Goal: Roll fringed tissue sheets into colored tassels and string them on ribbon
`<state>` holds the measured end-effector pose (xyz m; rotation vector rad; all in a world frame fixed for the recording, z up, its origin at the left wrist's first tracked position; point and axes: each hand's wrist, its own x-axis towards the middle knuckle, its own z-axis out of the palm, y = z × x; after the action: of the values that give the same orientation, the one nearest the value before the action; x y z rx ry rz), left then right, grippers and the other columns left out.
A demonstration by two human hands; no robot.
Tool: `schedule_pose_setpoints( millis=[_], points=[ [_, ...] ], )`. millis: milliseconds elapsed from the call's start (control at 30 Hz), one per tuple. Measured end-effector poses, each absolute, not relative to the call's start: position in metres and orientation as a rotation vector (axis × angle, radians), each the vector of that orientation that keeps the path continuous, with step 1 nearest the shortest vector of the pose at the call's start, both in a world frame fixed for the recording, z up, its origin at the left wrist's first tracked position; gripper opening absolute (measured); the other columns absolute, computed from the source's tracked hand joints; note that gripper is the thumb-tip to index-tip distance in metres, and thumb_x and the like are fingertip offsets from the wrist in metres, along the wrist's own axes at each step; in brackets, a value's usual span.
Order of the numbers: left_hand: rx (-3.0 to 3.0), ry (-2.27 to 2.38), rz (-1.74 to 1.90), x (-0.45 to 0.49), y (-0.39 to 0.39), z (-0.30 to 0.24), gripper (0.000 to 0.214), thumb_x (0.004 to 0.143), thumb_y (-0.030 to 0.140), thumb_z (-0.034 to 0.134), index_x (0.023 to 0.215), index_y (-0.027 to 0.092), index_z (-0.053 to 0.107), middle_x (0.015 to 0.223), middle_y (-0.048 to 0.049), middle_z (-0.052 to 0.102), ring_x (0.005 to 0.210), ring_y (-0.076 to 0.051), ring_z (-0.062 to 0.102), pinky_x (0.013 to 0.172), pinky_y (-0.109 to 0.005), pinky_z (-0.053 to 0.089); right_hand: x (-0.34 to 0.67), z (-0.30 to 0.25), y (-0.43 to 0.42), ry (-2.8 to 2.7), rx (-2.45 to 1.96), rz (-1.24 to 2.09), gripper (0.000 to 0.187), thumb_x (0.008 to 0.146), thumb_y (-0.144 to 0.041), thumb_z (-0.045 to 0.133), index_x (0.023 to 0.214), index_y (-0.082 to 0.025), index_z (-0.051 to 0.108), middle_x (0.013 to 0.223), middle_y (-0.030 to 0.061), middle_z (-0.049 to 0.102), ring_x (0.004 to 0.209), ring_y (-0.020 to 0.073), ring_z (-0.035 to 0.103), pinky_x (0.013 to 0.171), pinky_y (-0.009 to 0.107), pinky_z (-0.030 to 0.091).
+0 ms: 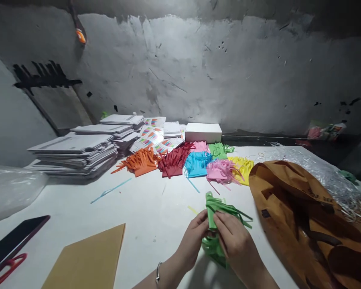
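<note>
Both my hands hold a green fringed paper piece (219,208) over the white table (144,208), low and right of centre. My left hand (194,239), with a bracelet at the wrist, pinches its left side. My right hand (236,241) grips it from the right, fingers closed on the paper. The green strips stick out up and to the right, and more green paper hangs below my fingers.
Fringed paper piles lie in a row behind: orange (141,160), dark red (173,162), blue (197,163), pink (219,170), yellow (243,166), green (219,149). Stacks of white sheets (78,154) and a white box (203,132) stand at the back. A brown paper bag (303,224) lies right, a brown envelope (90,261) near left.
</note>
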<state>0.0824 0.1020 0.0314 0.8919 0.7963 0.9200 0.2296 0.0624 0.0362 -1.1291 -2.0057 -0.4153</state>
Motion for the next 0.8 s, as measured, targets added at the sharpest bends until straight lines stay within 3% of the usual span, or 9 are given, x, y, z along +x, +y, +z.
schedule_pose_setpoints(
  millis=[100, 167, 200, 267, 333, 400, 567, 667, 800],
  points=[
    [0.811, 0.978, 0.91, 0.059, 0.112, 0.03, 0.091, 0.075, 0.026, 0.073, 0.154, 0.02, 0.03, 0.084, -0.0001, 0.064, 0.071, -0.016, 0.062, 0.066, -0.028, 0.049, 0.232, 0.035, 0.062, -2.062, -0.992, -0.411, 0.039, 0.095, -0.002, 0.043, 0.124, -0.015, 0.066, 0.117, 0.0088, 0.075, 0.11, 0.0242, 0.071, 0.1, 0.04, 0.057],
    [0.76, 1.092, 0.923, 0.04, 0.115, 0.028, 0.097, 0.081, 0.03, 0.067, 0.158, 0.019, 0.011, 0.092, -0.0034, 0.064, 0.071, -0.018, 0.064, 0.063, -0.029, 0.049, 0.237, 0.03, 0.06, -2.009, -1.008, -0.39, 0.04, 0.095, -0.002, 0.044, 0.126, -0.014, 0.065, 0.116, 0.0098, 0.075, 0.107, 0.0238, 0.072, 0.096, 0.038, 0.059],
    [0.748, 1.134, 0.941, 0.031, 0.114, 0.027, 0.093, 0.084, 0.032, 0.064, 0.158, 0.02, 0.009, 0.1, -0.0063, 0.063, 0.074, -0.018, 0.065, 0.063, -0.03, 0.049, 0.239, 0.028, 0.058, -1.963, -1.04, -0.372, 0.039, 0.095, -0.003, 0.046, 0.127, -0.014, 0.064, 0.114, 0.0106, 0.075, 0.104, 0.0232, 0.074, 0.092, 0.035, 0.061],
    [0.748, 1.208, 0.983, 0.019, 0.108, 0.026, 0.079, 0.085, 0.033, 0.064, 0.153, 0.022, 0.025, 0.113, -0.0093, 0.058, 0.08, -0.017, 0.063, 0.062, -0.028, 0.047, 0.242, 0.024, 0.055, -1.86, -1.119, -0.324, 0.036, 0.096, -0.006, 0.047, 0.127, -0.014, 0.065, 0.11, 0.0108, 0.076, 0.097, 0.0221, 0.076, 0.085, 0.031, 0.063],
    [0.901, 1.229, 1.017, 0.016, 0.097, 0.027, 0.053, 0.085, 0.036, 0.067, 0.134, 0.022, 0.052, 0.117, -0.0089, 0.057, 0.087, -0.018, 0.06, 0.067, -0.028, 0.047, 0.241, 0.022, 0.053, -1.778, -1.181, -0.271, 0.034, 0.096, -0.008, 0.048, 0.124, -0.015, 0.067, 0.108, 0.01, 0.077, 0.094, 0.0218, 0.077, 0.083, 0.03, 0.063],
    [1.183, 1.121, 1.003, 0.025, 0.083, 0.03, 0.036, 0.087, 0.042, 0.069, 0.117, 0.022, 0.064, 0.117, -0.0089, 0.06, 0.097, -0.022, 0.059, 0.078, -0.031, 0.049, 0.237, 0.023, 0.05, -1.736, -1.199, -0.216, 0.032, 0.096, -0.01, 0.049, 0.12, -0.017, 0.069, 0.107, 0.0083, 0.077, 0.092, 0.0216, 0.077, 0.083, 0.03, 0.063],
    [1.526, 0.749, 1.019, 0.059, 0.062, 0.036, 0.037, 0.095, 0.041, 0.064, 0.127, 0.024, 0.057, 0.124, -0.012, 0.059, 0.113, -0.028, 0.058, 0.096, -0.039, 0.05, 0.219, 0.028, 0.043, -1.684, -1.135, -0.073, 0.028, 0.092, -0.012, 0.057, 0.111, -0.024, 0.074, 0.105, 0.0052, 0.078, 0.091, 0.0213, 0.077, 0.082, 0.03, 0.064],
    [1.522, 0.743, 1.083, 0.065, 0.062, 0.033, 0.03, 0.096, 0.039, 0.062, 0.121, 0.022, 0.059, 0.118, -0.011, 0.061, 0.111, -0.027, 0.059, 0.096, -0.039, 0.05, 0.213, 0.027, 0.041, -1.587, -1.125, 0.063, 0.021, 0.088, -0.012, 0.06, 0.095, -0.024, 0.075, 0.095, 0.0054, 0.078, 0.088, 0.0225, 0.075, 0.079, 0.034, 0.064],
    [1.629, 0.808, 1.073, 0.056, 0.069, 0.03, 0.025, 0.097, 0.043, 0.06, 0.108, 0.022, 0.066, 0.105, -0.0083, 0.065, 0.101, -0.026, 0.06, 0.09, -0.037, 0.049, 0.212, 0.031, 0.041, -1.567, -1.167, 0.196, 0.018, 0.086, -0.012, 0.058, 0.073, -0.023, 0.062, 0.078, 0.0048, 0.071, 0.076, 0.0215, 0.071, 0.065, 0.031, 0.06]
  ],
)
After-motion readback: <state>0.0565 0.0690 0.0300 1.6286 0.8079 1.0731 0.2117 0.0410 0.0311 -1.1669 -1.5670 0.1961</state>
